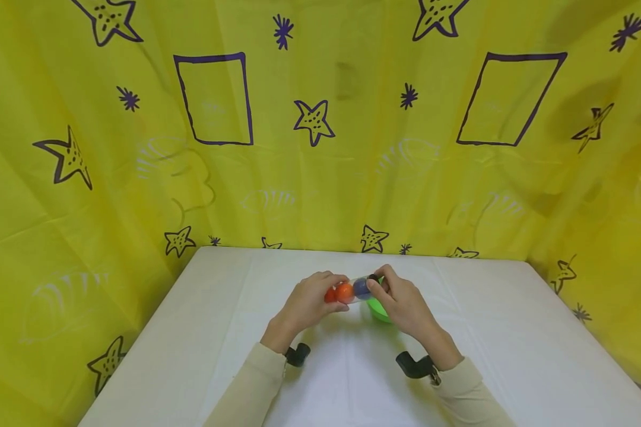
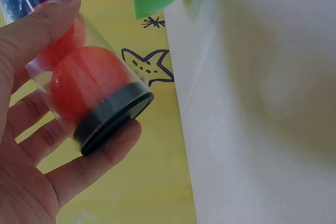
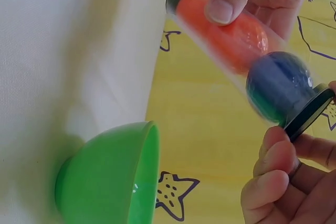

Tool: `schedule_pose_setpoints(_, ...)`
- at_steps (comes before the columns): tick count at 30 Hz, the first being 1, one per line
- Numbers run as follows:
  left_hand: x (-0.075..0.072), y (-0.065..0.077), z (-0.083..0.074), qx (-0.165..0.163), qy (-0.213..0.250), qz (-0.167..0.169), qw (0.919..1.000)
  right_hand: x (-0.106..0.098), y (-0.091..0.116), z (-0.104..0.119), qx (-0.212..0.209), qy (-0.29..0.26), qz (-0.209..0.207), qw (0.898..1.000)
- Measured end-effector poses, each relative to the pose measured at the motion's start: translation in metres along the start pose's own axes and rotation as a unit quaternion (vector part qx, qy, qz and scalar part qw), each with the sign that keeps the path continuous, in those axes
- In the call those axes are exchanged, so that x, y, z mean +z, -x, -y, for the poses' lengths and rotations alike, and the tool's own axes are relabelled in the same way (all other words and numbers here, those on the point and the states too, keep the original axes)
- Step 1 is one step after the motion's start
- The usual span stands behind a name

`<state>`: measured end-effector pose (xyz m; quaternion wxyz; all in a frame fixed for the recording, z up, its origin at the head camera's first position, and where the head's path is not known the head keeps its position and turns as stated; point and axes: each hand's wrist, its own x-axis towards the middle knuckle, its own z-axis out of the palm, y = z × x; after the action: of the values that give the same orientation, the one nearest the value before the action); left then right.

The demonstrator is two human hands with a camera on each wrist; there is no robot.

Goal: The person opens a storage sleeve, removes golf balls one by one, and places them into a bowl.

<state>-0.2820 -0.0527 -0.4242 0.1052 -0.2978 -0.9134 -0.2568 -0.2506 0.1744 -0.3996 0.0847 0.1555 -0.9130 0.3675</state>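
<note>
A clear plastic tube point(image 3: 223, 51) with black end caps is held tilted above the table, between both hands. Inside it sit two red-orange balls point(image 2: 89, 82) and a dark blue ball point(image 3: 278, 80). My left hand point(image 1: 310, 299) grips the tube around its red-ball end, thumb along the side and a finger by the lower cap point(image 2: 116, 119). At the blue-ball end, the fingers of my right hand point(image 1: 406, 301) pinch the other black cap point(image 3: 310, 113). Just below and behind the right hand stands a green bowl point(image 1: 379, 311), partly hidden by it in the head view.
A white-covered table point(image 1: 326, 379) spreads under both hands. Yellow curtains point(image 1: 310, 178) printed with stars and frames close off the back and both sides. Black camera mounts point(image 1: 413, 365) are strapped at the wrists.
</note>
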Motion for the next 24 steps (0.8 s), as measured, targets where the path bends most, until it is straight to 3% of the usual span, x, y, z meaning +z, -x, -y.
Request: schedule_pose_setpoints(24, -0.0052, -0.0002, 0.0033, 0.018, -0.016, 0.047, 0.9986, 0.0026, -0.0008, -0.0029, -0.016, 0.033, 0.027, 0.999)
